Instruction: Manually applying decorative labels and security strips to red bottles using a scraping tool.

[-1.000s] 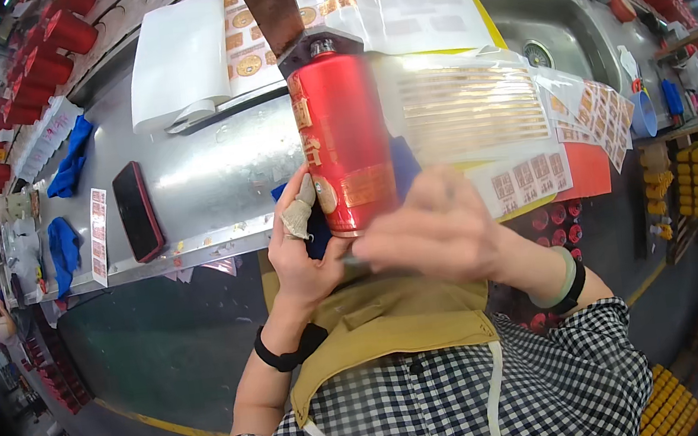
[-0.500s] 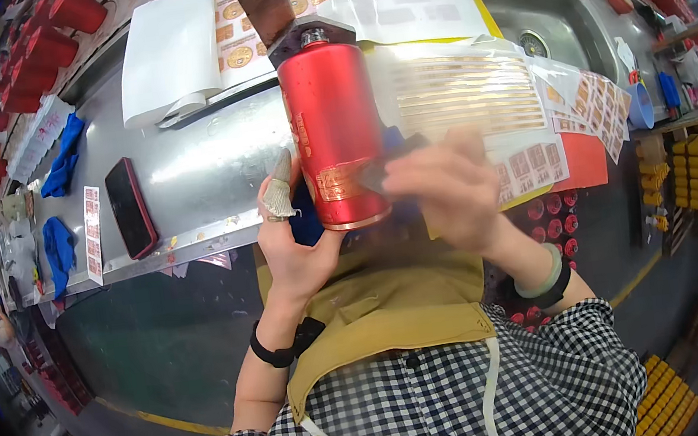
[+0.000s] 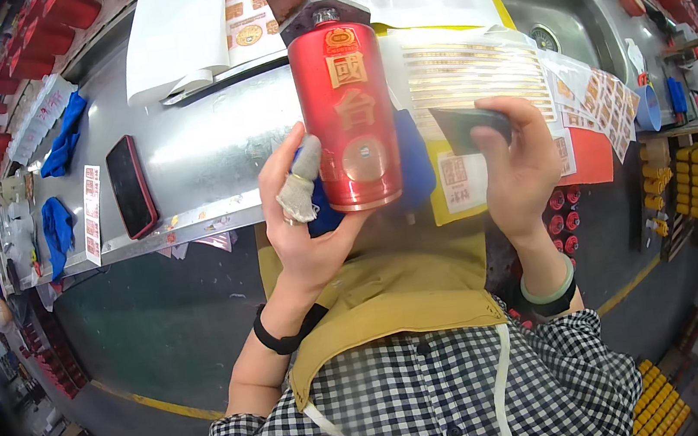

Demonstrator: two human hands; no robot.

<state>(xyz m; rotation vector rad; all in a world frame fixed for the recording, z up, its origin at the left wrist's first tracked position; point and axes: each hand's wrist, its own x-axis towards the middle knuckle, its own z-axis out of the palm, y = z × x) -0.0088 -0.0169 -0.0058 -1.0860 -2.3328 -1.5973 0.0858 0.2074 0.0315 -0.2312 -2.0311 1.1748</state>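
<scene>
A glossy red bottle point(image 3: 346, 122) with gold characters and a round pale emblem lies with its neck away from me, against a dark metal holder point(image 3: 322, 14). My left hand point(image 3: 304, 245) grips the near end, fingers along the left side and thumb at the base. One of its fingers wears a greyish cloth cot point(image 3: 301, 185). Blue cloth point(image 3: 414, 158) shows beneath the bottle. Right of the bottle and apart from it, my right hand point(image 3: 525, 161) pinches a dark grey flat scraper point(image 3: 462, 127) between thumb and fingers.
Gold-striped transfer sheets point(image 3: 471, 72) and sticker sheets point(image 3: 596, 100) lie to the right, before a steel sink point(image 3: 571, 3). A phone point(image 3: 130, 188), a narrow sticker strip point(image 3: 92, 215) and blue cloths point(image 3: 58, 236) lie left. White paper point(image 3: 175, 39) is behind.
The bottle has turned, so large gold characters now face up instead of the small gold label near its base. My right hand has moved off the bottle to the right with the scraper.
</scene>
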